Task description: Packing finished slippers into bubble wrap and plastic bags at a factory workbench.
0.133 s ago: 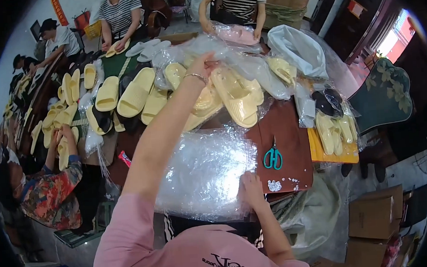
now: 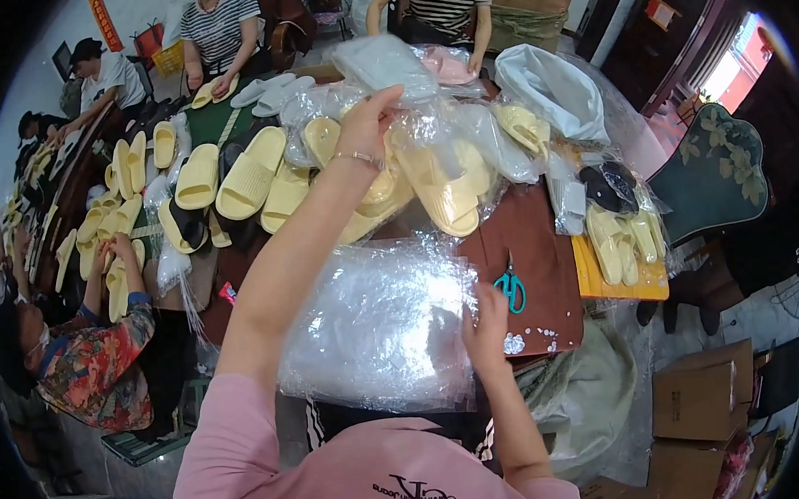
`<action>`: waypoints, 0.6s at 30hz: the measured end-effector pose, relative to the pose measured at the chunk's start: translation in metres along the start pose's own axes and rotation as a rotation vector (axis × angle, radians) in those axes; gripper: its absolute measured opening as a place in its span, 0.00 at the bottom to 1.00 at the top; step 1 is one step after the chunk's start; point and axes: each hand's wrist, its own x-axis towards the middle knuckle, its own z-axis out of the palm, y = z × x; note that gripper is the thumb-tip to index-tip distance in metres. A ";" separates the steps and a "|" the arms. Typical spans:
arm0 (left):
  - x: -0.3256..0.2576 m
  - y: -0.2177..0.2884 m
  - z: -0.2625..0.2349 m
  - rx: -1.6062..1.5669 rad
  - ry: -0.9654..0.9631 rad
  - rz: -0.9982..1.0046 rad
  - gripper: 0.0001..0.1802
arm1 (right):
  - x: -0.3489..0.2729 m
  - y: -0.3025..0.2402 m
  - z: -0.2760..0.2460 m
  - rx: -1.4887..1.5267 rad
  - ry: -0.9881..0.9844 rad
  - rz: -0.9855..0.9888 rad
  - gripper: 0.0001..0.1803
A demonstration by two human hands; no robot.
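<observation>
A pale, plastic-wrapped packet (image 2: 384,66) lies at the left hand's (image 2: 367,131) fingertips, beyond the far edge of the flat stack of clear bags (image 2: 354,330). The arm is stretched right over the stack, probably because the packet sits so far past it; whether the fingers grip the packet or merely brush it I cannot tell.

The right hand (image 2: 486,325) is at the stack's right edge, loosely open, fingers extended and nothing visible in it. That spot seems to suit handling loose sheets at their border, though contact with the plastic is unclear.

The stack itself lies squarely before the body at the near edge of the worktop (image 2: 541,241), likely so that either hand can get to it easily. Teal scissors (image 2: 512,293) rest just to the stack's right, apparently parked within reach but off the slippery film. Small clear scraps (image 2: 513,343) lie below them, also right of the stack.

Past the stack's far edge are bagged yellow slippers (image 2: 451,199), seemingly kept clear of the sheets; loose yellow slippers (image 2: 253,174) spread beyond its far left.
</observation>
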 end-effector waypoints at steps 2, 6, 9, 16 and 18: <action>-0.050 0.016 0.022 0.027 0.008 0.055 0.14 | 0.038 -0.036 -0.028 0.076 0.126 -0.136 0.24; -0.123 0.018 0.034 0.033 0.029 0.105 0.15 | 0.076 -0.084 -0.035 0.132 0.179 -0.267 0.33; -0.167 0.024 0.024 0.103 0.073 0.103 0.16 | 0.082 -0.110 -0.026 0.144 0.100 -0.180 0.41; -0.235 0.033 0.004 0.225 -0.070 0.089 0.18 | 0.049 -0.137 -0.014 0.610 0.141 -0.079 0.29; -0.236 0.036 -0.004 0.577 -0.274 0.074 0.18 | 0.037 -0.128 -0.005 0.769 0.097 0.104 0.24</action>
